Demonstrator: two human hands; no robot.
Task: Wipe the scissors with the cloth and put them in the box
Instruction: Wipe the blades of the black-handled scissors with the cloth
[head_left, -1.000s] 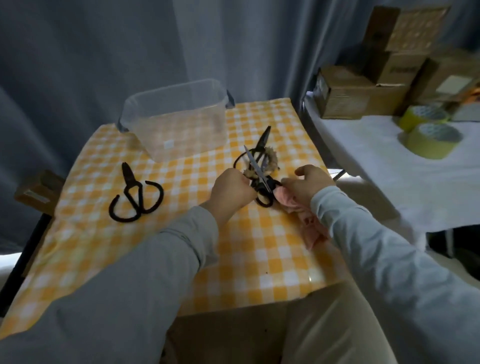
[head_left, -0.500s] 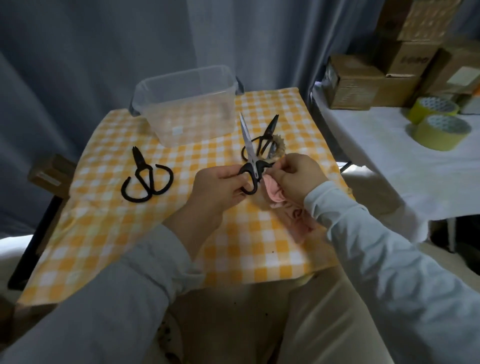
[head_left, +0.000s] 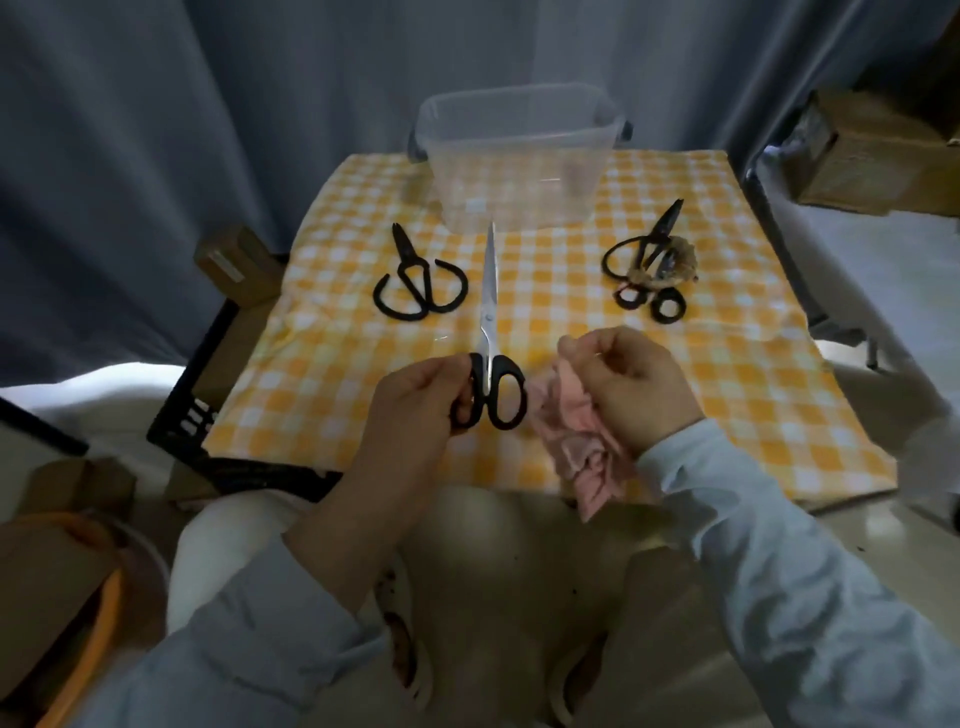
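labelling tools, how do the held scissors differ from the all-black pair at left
The held scissors have long bright blades; the all-black pair has short dark ones. The held scissors have small oval handles; the all-black pair, wide curled loops. The left hand grips the held scissors; the all-black pair lies untouched. Both closed.

Silver-bladed scissors (head_left: 487, 332) with black handles are held by the left hand (head_left: 415, 400) at one handle loop, with the blades closed and pointed away toward the clear box (head_left: 519, 156) at the far edge. A pink cloth (head_left: 576, 441) is bunched in the right hand (head_left: 634, 384), just beside the handles and apart from the blades. The surface (head_left: 727, 389) is covered in yellow-and-white check. Black scissors (head_left: 415, 286) are laid at its left. A second black pair (head_left: 649, 244) is laid at the right, over a brownish tuft (head_left: 678, 260) and a partly hidden third pair (head_left: 667, 306).
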